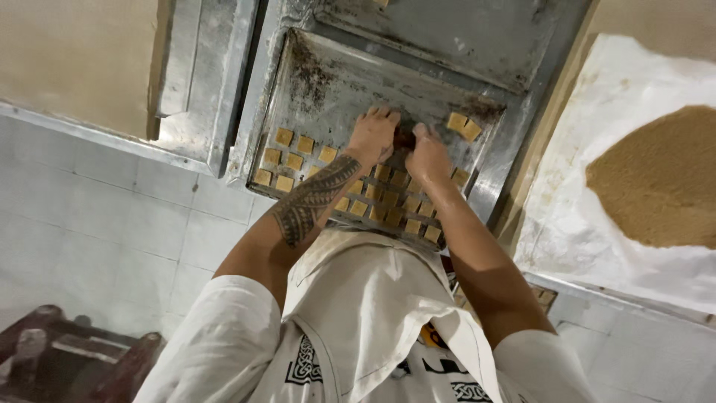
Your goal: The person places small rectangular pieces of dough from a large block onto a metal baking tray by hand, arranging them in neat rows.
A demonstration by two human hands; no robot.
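Observation:
A worn metal baking tray (350, 82) lies on a steel surface, with several small tan square dough pieces (284, 160) set in rows along its near side. My left hand (373, 134) rests fingers-down on the tray among the squares. My right hand (426, 153) is beside it, fingers bent over the pieces. A dark lump shows between the two hands; which hand holds it is unclear. Two more squares (463, 125) lie apart at the tray's right.
A second metal tray (447, 30) lies farther back. A heap of brown powder (660, 175) sits on a white sheet (597, 186) at the right. White tiled floor (112, 216) lies left. A dark red object (67, 358) is at the bottom left.

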